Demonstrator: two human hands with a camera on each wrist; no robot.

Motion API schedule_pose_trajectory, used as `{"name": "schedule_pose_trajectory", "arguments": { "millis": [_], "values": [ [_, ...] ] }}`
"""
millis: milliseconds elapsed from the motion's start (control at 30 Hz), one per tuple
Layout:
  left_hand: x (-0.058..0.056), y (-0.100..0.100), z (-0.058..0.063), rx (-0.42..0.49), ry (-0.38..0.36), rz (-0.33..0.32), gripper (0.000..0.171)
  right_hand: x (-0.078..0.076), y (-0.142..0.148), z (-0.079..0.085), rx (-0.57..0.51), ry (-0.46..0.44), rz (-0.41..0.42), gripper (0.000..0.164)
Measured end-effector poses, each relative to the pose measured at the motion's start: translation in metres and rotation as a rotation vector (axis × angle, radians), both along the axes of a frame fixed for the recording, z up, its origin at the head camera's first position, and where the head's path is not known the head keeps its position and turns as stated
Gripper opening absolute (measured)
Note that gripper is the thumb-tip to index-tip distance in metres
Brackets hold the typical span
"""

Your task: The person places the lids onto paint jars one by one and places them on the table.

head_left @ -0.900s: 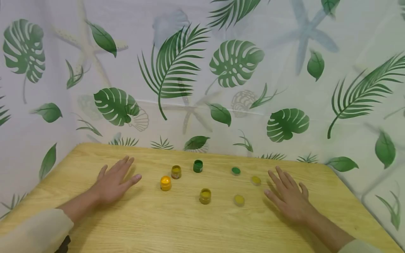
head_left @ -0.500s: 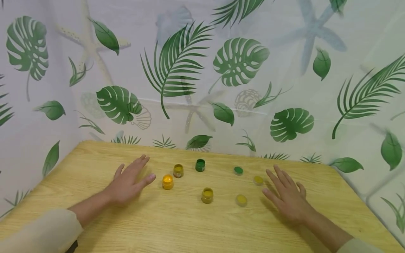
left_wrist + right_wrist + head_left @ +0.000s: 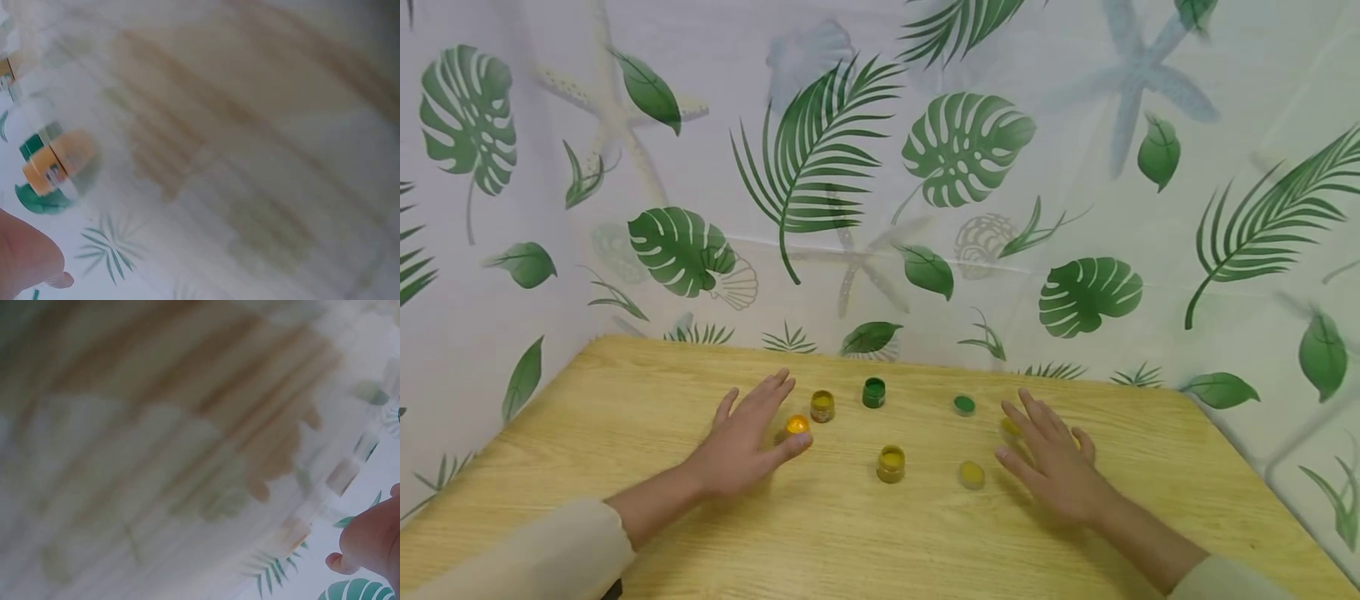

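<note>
My left hand [image 3: 741,446], fingers straight, hovers at the orange paint jar [image 3: 797,425], its thumb covering part of the jar in the head view. An olive-yellow paint jar [image 3: 822,407] stands just beyond the fingertips, with a green paint jar [image 3: 874,392] to its right. A mustard paint jar [image 3: 891,464] stands nearer the middle. On the right, my right hand [image 3: 1052,462] spreads its fingers, partly hiding a yellow disc-like lid [image 3: 1009,427]. A green lid [image 3: 964,406] and another yellow lid [image 3: 972,475] lie to its left. Neither hand holds anything.
The wood-grain table [image 3: 820,542] carries the jars and lids. A leaf-printed cloth [image 3: 850,208] hangs behind the table and along both sides. In the left wrist view, the orange jar [image 3: 47,172] shows beyond the thumb, its reflection on the glossy tabletop.
My left hand has moved right, from beside the jars to the orange one, now partly covering it. My right hand has shifted left over a yellow lid. Jars and lids stay put.
</note>
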State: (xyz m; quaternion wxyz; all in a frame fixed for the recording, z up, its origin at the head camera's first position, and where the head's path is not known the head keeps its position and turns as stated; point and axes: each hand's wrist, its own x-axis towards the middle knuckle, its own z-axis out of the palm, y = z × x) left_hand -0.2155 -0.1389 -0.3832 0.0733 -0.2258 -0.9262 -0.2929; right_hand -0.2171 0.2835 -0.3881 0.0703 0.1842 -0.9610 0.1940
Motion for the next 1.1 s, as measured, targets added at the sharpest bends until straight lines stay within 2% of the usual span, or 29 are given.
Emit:
{"name": "schedule_pose_trajectory", "arguments": {
  "millis": [200, 633, 1000, 1100],
  "values": [
    [0.002, 0.015, 0.001, -0.049, 0.016, -0.022, 0.082, 0.001, -0.010, 0.001, -0.009, 0.020, 0.035, 0.064],
    [0.003, 0.039, 0.002, -0.094, -0.006, -0.043, 0.090, 0.005, -0.030, 0.000, 0.026, 0.049, 0.087, 0.064],
    [0.006, 0.060, 0.005, -0.135, -0.038, -0.096, 0.093, 0.004, -0.054, -0.003, 0.028, 0.030, 0.127, 0.065],
    [0.005, 0.067, 0.007, -0.142, -0.022, -0.117, 0.094, 0.002, -0.057, -0.002, 0.041, 0.042, 0.130, 0.065]
  ]
}}
